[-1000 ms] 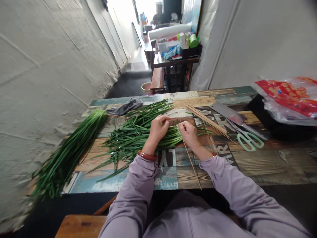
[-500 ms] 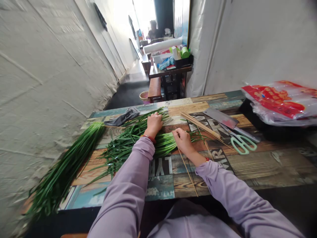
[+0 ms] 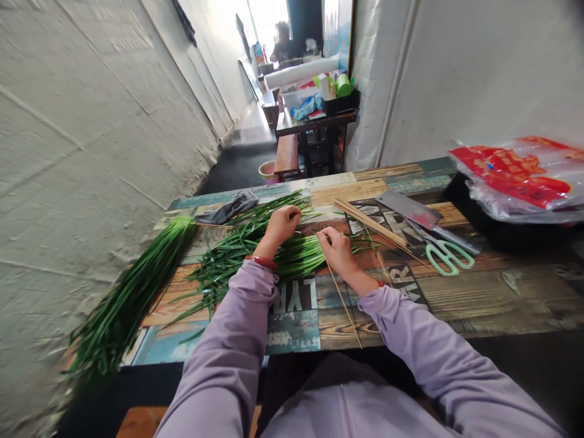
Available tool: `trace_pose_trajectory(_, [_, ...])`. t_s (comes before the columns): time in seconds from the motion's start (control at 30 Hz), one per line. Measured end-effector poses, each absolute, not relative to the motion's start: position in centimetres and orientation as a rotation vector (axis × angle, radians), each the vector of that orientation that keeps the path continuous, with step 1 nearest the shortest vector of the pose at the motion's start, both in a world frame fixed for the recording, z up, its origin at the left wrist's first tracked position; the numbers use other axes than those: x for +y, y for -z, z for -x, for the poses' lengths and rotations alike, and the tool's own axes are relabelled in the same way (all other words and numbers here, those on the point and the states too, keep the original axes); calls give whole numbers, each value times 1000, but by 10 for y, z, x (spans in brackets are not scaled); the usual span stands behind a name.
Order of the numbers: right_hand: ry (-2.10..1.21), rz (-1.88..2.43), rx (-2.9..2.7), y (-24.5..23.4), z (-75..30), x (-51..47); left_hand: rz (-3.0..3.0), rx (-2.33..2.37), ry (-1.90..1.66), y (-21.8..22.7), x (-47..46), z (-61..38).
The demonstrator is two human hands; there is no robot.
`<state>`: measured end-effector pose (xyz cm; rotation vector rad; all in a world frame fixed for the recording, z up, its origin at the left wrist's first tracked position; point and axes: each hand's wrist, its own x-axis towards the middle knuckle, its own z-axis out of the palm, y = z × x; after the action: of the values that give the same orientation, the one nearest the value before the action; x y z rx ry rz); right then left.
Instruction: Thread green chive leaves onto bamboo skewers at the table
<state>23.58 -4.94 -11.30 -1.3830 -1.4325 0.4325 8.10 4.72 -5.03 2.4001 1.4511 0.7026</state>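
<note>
Left hand (image 3: 283, 225) and right hand (image 3: 337, 248) are curled by the green leaves (image 3: 305, 254), hold unclear; plastic (image 3: 515, 173) is piled on a black tub (image 3: 477, 222) at three o'clock.

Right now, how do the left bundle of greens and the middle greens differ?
The left bundle is gathered neatly; the middle greens fan out loosely. The left bundle's pale ends sit at its far end; the middle greens' lie to the right. Both have long, dark-green leaves.
</note>
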Motion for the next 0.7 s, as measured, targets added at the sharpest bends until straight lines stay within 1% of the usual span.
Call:
trace_pose_trajectory(0.1, [-446,1352,-1422,108,-236,-53,-2231,1331,-833,53,27,-79])
trace_pose_trajectory(0.27, [-439,1288,-1429,100,-238,-60,-2097,1306,-1006,65,-5,-78])
trace_pose_trajectory(0.47, [-459,1269,-1427,97,-239,-63,-2156,1244,-1022,75,-19,-72])
trace_pose_trajectory(0.7, [-447,1329,-1441,95,-242,-67,-2076,1113,-1058,70,-25,-75])
